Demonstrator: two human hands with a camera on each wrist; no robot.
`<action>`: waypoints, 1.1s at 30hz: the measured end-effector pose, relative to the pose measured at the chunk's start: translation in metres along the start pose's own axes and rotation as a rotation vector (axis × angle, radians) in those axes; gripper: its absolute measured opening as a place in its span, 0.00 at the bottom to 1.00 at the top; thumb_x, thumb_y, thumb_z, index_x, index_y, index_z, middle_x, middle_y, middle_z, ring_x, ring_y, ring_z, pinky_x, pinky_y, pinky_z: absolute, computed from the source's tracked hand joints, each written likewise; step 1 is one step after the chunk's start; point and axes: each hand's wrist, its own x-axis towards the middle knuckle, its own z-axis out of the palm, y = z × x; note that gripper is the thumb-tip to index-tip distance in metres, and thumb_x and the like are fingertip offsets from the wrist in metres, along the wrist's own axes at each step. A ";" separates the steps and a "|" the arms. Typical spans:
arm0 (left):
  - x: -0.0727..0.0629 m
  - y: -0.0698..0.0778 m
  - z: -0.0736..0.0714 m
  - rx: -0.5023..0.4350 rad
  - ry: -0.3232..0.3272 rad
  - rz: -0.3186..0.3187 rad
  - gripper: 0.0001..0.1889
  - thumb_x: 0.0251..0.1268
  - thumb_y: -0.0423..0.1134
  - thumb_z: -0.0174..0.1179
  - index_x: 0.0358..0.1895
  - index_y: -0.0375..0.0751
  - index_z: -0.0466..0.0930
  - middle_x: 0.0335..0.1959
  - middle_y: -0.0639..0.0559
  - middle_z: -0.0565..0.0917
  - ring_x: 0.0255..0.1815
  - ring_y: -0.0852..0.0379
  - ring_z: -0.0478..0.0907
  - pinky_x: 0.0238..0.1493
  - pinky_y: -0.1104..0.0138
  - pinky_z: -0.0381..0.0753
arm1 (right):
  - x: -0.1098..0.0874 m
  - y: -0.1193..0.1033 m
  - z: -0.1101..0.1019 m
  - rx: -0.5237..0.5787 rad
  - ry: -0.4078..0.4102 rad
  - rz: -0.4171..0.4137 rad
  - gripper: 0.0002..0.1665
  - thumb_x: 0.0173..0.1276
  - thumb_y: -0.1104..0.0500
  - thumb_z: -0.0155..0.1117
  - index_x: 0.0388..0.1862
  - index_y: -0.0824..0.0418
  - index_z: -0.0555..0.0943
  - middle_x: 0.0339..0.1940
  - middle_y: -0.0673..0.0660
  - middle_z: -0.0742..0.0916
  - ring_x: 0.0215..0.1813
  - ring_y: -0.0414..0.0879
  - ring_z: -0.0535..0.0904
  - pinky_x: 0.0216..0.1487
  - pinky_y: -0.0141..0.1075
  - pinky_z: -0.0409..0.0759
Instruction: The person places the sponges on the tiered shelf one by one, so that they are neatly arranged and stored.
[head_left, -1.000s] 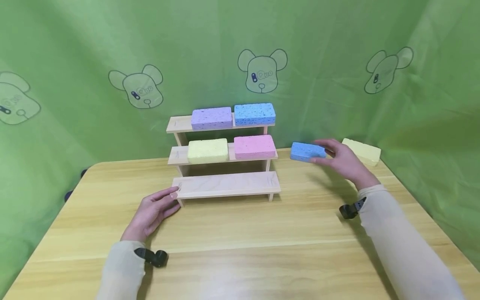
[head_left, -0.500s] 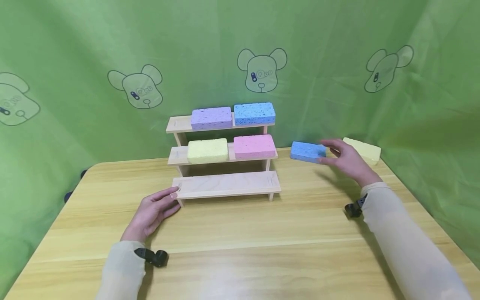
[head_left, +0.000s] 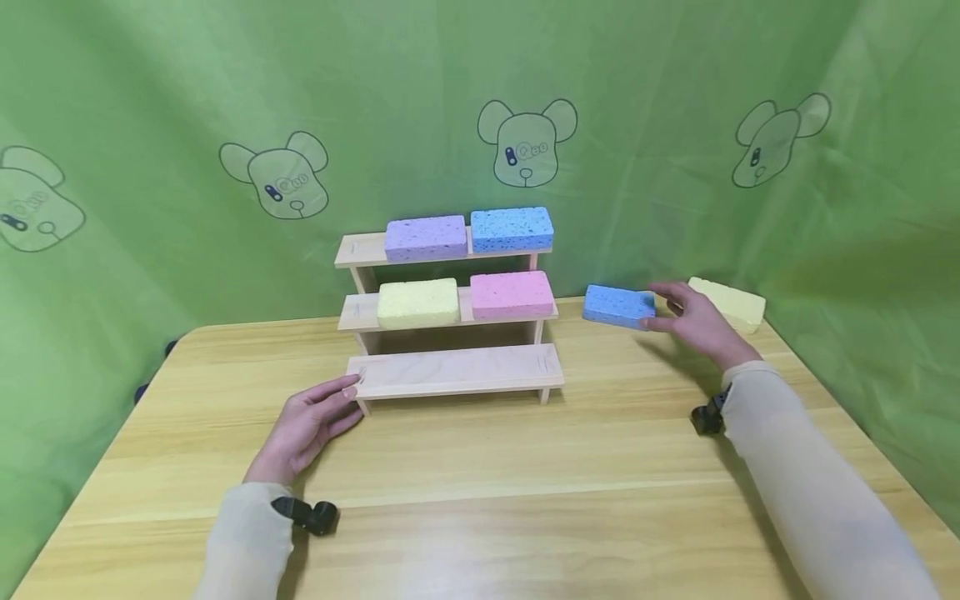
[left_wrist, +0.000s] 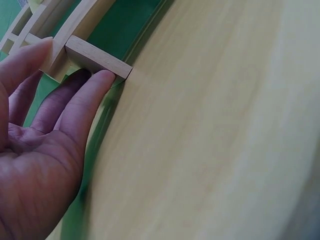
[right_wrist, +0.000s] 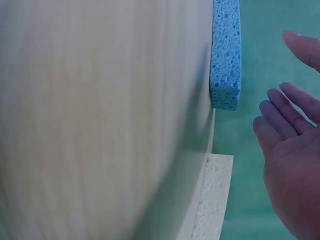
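Observation:
A three-tier wooden display rack (head_left: 457, 372) stands on the table. At its left end my left hand (head_left: 303, 429) touches the lowest tier with fairly straight fingers. In the left wrist view, one digit of the left hand (left_wrist: 45, 165) is at the board's end and other fingertips are against the leg (left_wrist: 97, 57). A blue sponge (head_left: 617, 306) lies on the table right of the rack. My right hand (head_left: 701, 321) is at its right end with thumb and fingers parted; in the right wrist view a gap separates the right hand (right_wrist: 292, 135) from the blue sponge (right_wrist: 226, 55).
Purple (head_left: 426, 238) and speckled blue (head_left: 512, 229) sponges sit on the top tier. Pale yellow (head_left: 417, 302) and pink (head_left: 512, 294) ones rest on the middle tier. Another yellow sponge (head_left: 727, 302) lies behind my right hand, near the green curtain (head_left: 637, 100) enclosing the wooden table (head_left: 480, 500).
My right hand has let go of the blue sponge and drawn slightly to the right. The sponge stays in place, and my left hand remains at the rack.

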 end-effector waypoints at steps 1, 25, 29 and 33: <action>0.000 0.000 0.000 0.001 -0.002 -0.002 0.12 0.67 0.28 0.61 0.49 0.44 0.85 0.70 0.38 0.63 0.54 0.50 0.80 0.61 0.57 0.78 | 0.001 0.001 0.000 -0.007 -0.006 0.008 0.49 0.64 0.56 0.72 0.76 0.70 0.56 0.74 0.70 0.61 0.73 0.71 0.53 0.75 0.57 0.53; 0.000 0.000 0.000 -0.015 -0.002 -0.007 0.11 0.68 0.27 0.60 0.48 0.44 0.86 0.70 0.38 0.63 0.54 0.50 0.80 0.61 0.57 0.78 | 0.024 0.011 0.000 -0.215 -0.108 0.040 0.57 0.62 0.51 0.73 0.74 0.78 0.50 0.71 0.79 0.60 0.71 0.74 0.54 0.73 0.64 0.51; 0.000 0.000 0.000 -0.017 0.001 -0.006 0.12 0.67 0.27 0.60 0.46 0.45 0.87 0.70 0.38 0.63 0.54 0.50 0.80 0.61 0.57 0.78 | 0.028 0.010 0.000 -0.255 -0.111 0.022 0.53 0.63 0.55 0.72 0.72 0.80 0.52 0.69 0.82 0.62 0.70 0.76 0.54 0.72 0.65 0.52; 0.001 0.000 -0.001 -0.022 -0.005 -0.009 0.11 0.67 0.26 0.60 0.46 0.44 0.87 0.70 0.39 0.63 0.54 0.50 0.80 0.61 0.56 0.78 | 0.028 0.011 0.002 -0.273 -0.110 0.005 0.49 0.63 0.59 0.70 0.70 0.83 0.54 0.66 0.83 0.63 0.68 0.76 0.57 0.71 0.66 0.54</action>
